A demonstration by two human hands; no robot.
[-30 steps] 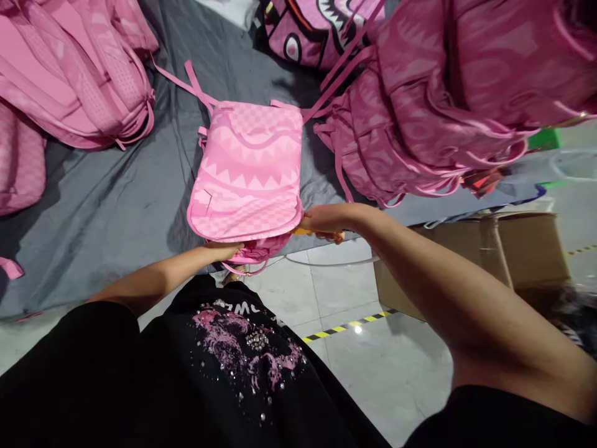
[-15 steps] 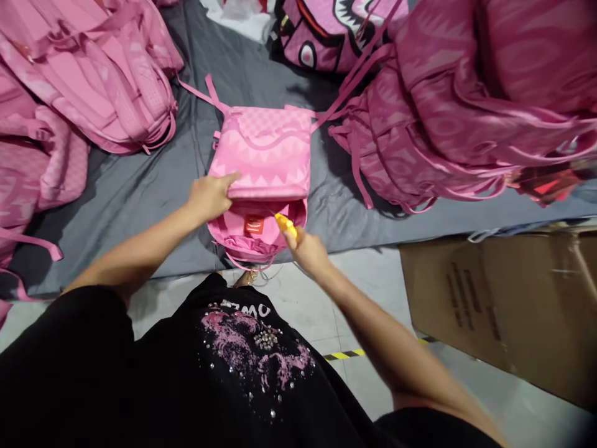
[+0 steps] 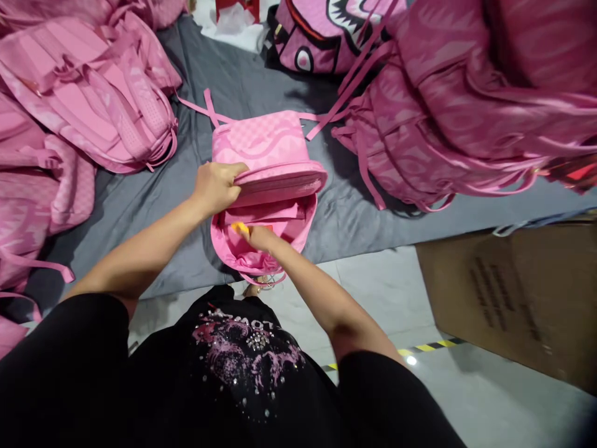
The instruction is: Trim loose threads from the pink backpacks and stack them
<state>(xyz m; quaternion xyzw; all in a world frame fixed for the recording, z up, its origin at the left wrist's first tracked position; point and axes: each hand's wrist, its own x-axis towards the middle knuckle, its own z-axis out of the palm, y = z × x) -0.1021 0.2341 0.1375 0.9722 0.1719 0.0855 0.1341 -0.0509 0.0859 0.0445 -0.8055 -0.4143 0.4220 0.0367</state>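
Small pink backpack (image 3: 261, 140) laid on its back at center, near the front edge of a tabletop (image 3: 364, 230) covered w/ gray cloth. Its mouth is turned toward the wearer, prob. so the inside can be seen & reached w/o the bag being lifted. Straps (image 3: 200, 107) are spread out at the far end, away from the opening.

Front flap (image 3: 280, 183) is pinched at its L edge by the L hand (image 3: 216, 188), fingers closed on it; it's raised & tilted back, apparently b/c the mouth would otherwise sag shut. A yellow item (image 3: 240, 228) is gripped in the R hand (image 3: 261, 238), which is held inside the opening; type can't be told, as most of it is hidden by the fingers. A narrow grip seems to be used so it can be steered in a tight space.

Other pink bags are heaped to L (image 3: 84, 93) & R (image 3: 448, 112), presumably so the middle one can be handled from the front. A shark-face bag (image 3: 321, 43) is set behind. Cardboard box (image 3: 504, 298) is placed below, front R.
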